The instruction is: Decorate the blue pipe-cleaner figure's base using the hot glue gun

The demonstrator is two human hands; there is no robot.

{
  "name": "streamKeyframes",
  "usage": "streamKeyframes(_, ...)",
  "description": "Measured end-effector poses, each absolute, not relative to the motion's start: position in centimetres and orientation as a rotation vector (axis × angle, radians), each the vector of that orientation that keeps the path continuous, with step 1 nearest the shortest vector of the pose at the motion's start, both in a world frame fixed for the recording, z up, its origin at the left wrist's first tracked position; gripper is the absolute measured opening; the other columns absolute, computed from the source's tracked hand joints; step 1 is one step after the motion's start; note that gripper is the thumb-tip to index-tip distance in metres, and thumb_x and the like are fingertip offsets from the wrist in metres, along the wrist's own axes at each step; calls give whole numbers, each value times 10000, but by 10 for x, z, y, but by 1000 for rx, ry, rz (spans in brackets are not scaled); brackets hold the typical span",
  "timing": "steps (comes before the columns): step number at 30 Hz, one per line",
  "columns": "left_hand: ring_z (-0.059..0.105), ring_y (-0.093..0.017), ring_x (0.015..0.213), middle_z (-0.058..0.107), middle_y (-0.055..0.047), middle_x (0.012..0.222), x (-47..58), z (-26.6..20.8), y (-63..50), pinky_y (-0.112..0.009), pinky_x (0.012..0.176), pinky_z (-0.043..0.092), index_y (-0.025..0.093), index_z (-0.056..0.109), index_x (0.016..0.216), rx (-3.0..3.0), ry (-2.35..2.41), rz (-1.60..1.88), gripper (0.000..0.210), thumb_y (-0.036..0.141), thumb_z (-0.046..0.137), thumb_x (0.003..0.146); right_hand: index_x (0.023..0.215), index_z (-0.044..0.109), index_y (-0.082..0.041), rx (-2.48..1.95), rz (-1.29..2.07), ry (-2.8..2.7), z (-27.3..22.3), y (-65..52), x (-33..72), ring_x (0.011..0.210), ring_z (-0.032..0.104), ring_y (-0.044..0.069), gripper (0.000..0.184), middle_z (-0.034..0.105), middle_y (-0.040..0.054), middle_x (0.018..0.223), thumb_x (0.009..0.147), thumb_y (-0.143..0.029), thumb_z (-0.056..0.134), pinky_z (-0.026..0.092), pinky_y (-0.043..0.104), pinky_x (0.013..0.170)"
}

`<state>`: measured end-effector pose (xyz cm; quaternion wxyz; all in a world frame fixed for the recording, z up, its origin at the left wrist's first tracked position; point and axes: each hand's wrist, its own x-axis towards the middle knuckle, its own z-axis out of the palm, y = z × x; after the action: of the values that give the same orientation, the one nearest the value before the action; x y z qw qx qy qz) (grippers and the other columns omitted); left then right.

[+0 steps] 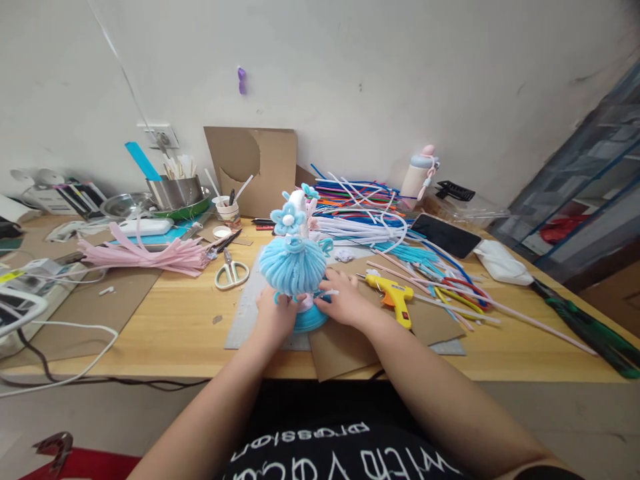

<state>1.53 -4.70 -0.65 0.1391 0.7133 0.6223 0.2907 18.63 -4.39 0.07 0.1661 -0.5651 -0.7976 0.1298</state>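
A light blue and white pipe-cleaner figure (293, 263) stands upright in front of me, with a puffy looped skirt and blue flowers near its top. Under the skirt is its round blue base (307, 320). My left hand (277, 310) is closed at the figure's lower left side, its fingers partly hidden by the skirt. On the other side my right hand (345, 300) has its fingers bent against the base and lower part. A yellow glue gun (393, 293) lies just right of my right hand.
White-handled scissors (231, 275) and a pink pipe-cleaner bundle (145, 253) lie to the left. Many coloured pipe cleaners (355, 200) are piled behind the figure. A black phone (445, 235), a bottle (419, 175) and a green-black tool (587, 327) are on the right.
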Motion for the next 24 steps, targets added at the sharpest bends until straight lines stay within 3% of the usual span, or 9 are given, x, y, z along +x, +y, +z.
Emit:
streamKeyframes(8,586,-265,981,680,-93,910,8,-3,-46,-368,823,403,192,659,762,2176,1836,824,204,116,470,781,1021,674,-297,-1602,406,-2271,5,-45,186,1140,404,264,229,519,66,1225,813,-303,577,270,445,900)
streamKeyframes(12,596,-243,861,664,-69,776,-9,0,-39,-350,793,402,180,621,665,2128,1938,909,189,166,468,776,1014,674,-304,-1596,419,-2262,5,-46,186,1135,408,257,221,524,60,1217,818,-313,572,268,442,892)
streamKeyframes(16,604,-218,842,677,-69,869,-33,2,-27,-305,741,418,170,642,857,1999,2061,1048,199,189,460,780,963,686,-275,-1606,410,-2254,4,-46,186,1101,422,258,191,536,75,1162,818,-318,569,268,439,880)
streamKeyframes(19,609,-190,704,670,-49,735,-53,0,-18,-270,649,426,160,651,780,1908,2093,1083,181,247,493,778,936,687,-260,-1611,407,-2256,5,-47,185,1099,422,256,172,539,76,1134,817,-307,570,266,433,885)
streamKeyframes(24,610,-214,661,650,-74,685,-70,-2,-11,-312,635,450,138,655,756,1901,2101,1129,245,290,468,803,940,687,-254,-1612,408,-2266,8,-48,185,1108,418,258,177,537,82,1138,832,-306,557,267,434,888)
